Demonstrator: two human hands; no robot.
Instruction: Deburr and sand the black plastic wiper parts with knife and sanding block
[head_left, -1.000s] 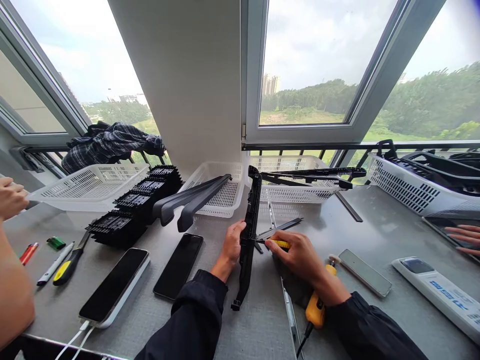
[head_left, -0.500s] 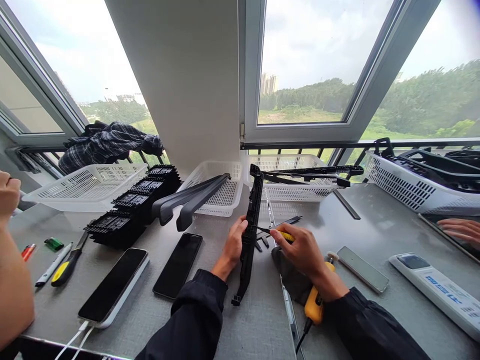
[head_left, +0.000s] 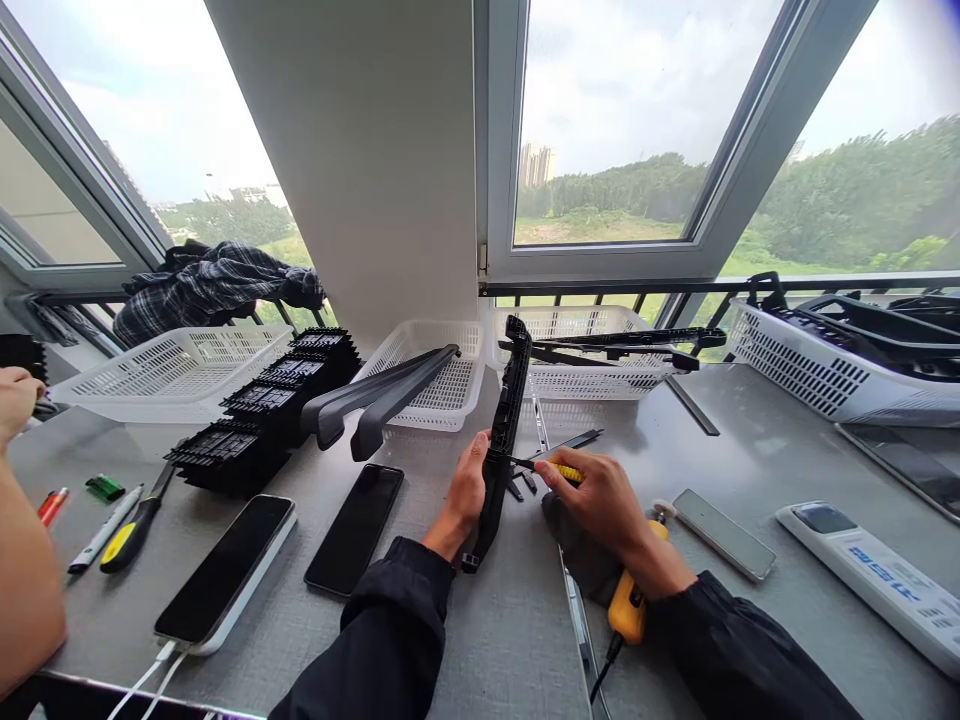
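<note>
My left hand (head_left: 466, 488) is closed around a long black plastic part (head_left: 504, 450), held tilted above the table. Its thumb lies along the left side of the part. In my right hand (head_left: 600, 500) is a yellow-handled tool (head_left: 564, 470) with a thin dark shaft. The tip meets the part's right side near the left fingers; exactly where it touches is too small to tell. Beneath the right forearm lies a yellow corded power tool (head_left: 628, 608), partly covered. Some thin dark pieces (head_left: 577, 440) lie behind the right hand.
Two phones (head_left: 225, 570) (head_left: 355, 530) lie left of my left hand. Black ribbed parts are stacked (head_left: 262, 400) beyond them. White baskets (head_left: 450, 420) line the back, some with black parts. A grey phone-like slab (head_left: 724, 535) is at right. Another person's arm (head_left: 26, 560) enters at left.
The black part has tilted, its near end rising away from me. My right hand and tool shifted slightly left. At the far right, another hand has left the view.
</note>
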